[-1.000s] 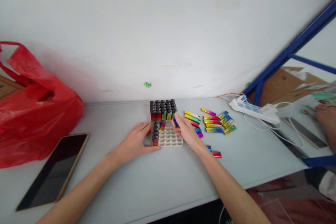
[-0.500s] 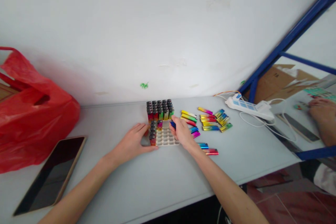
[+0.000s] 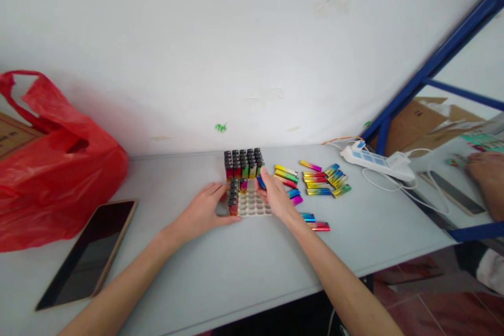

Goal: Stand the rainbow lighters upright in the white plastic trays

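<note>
Left hand (image 3: 202, 207): thumb and fingers spread around the tray's left end; whether it truly grips cannot be told.
Tray (image 3: 255, 214): pale, on worktop (image 3: 220, 273); left column filled, one purple lighter (image 3: 243, 185) beside, many cells unfilled.
Right hand (image 3: 274, 194): over tray's right side, fingers closed on one blue lighter (image 3: 261, 182).
Loose lighters (image 3: 321, 191): right of tray, unplaced.
Upright lighters (image 3: 244, 169): packed block behind tray.
</note>
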Motion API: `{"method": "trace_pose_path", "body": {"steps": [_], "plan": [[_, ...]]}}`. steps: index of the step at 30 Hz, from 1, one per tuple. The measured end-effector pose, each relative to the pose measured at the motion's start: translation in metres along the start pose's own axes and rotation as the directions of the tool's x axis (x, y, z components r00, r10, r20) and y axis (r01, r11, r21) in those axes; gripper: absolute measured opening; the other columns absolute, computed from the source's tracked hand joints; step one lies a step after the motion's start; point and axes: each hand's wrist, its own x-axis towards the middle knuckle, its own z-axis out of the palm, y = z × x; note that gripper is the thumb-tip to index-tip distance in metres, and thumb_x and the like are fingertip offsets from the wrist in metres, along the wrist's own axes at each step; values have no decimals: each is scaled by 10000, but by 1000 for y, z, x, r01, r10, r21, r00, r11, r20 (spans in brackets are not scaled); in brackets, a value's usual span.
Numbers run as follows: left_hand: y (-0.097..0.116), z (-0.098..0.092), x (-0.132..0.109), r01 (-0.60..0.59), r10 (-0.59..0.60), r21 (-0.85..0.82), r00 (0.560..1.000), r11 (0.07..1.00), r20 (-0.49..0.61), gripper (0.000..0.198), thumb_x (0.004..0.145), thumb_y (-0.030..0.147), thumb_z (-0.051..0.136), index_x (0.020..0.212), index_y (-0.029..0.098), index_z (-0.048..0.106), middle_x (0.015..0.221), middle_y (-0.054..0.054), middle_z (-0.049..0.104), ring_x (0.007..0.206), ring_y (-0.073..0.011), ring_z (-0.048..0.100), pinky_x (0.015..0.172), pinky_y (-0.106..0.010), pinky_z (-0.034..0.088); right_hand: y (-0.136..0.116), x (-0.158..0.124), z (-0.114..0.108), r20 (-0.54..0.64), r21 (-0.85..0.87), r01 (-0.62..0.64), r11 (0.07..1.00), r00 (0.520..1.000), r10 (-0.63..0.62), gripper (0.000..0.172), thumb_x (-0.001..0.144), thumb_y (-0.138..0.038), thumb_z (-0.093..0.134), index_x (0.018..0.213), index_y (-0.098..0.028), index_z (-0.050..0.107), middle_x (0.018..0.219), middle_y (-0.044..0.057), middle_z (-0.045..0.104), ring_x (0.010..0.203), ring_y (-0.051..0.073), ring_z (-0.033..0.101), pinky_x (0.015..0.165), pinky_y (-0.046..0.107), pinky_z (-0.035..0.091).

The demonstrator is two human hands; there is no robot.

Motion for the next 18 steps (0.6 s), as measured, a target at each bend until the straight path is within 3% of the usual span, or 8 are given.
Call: {"method": "trace_pose_path", "body": {"steps": [4, 8, 10, 12, 18], "plan": [[0, 0, 0, -9, 9, -2, 1000, 1000, -4, 576, 819, 737, 846, 1033, 224, 694, 1016, -88, 741, 957, -328, 708, 912, -464, 598, -8, -5, -7, 43, -68, 153, 986, 988, -150, 592, 1078, -789, 447, 966, -256, 678, 722, -23, 565, 593, 169, 506, 569, 299, 418], [0, 0, -1, -3, 3, 1, 1000, 1000, -6, 570, 818, 740, 847, 1004, 227, 682, 987, -81, 732, 939, -325, 702, 892, -461, 594, -14, -7, -15, 105, -287, 356, 889, 934, -341, 381, 1061, -623, 642, 983, -254, 693, 967, 53, 692, 842, 227, 659, 762, 351, 539], [1, 0, -1, -5, 5, -4, 1000, 1000, -9, 561, 824, 743, 840, 991, 231, 685, 981, -80, 733, 937, -324, 702, 892, -459, 595, -15, -7, -16, 138, -371, 441, 817, 897, -421, 325, 1048, -559, 688, 966, -245, 718, 1005, 79, 717, 954, 258, 672, 878, 387, 545], [2, -1, -1, -10, 10, -7, 1000, 1000, -12, 561, 829, 744, 836, 1006, 231, 694, 996, -86, 740, 961, -331, 706, 908, -463, 595, -16, -7, -16, 159, -406, 464, 787, 884, -440, 327, 1047, -546, 696, 930, -242, 733, 950, 74, 722, 928, 258, 672, 887, 391, 536], [2, 0, -1, -12, 12, -2, 1000, 1000, 1, 571, 828, 722, 855, 1052, 219, 702, 1035, -99, 748, 1002, -349, 713, 958, -483, 595, -15, -6, -14, 103, -380, 404, 832, 912, -396, 324, 1035, -560, 728, 966, -248, 788, 873, 50, 789, 812, 249, 710, 817, 362, 532]]}}
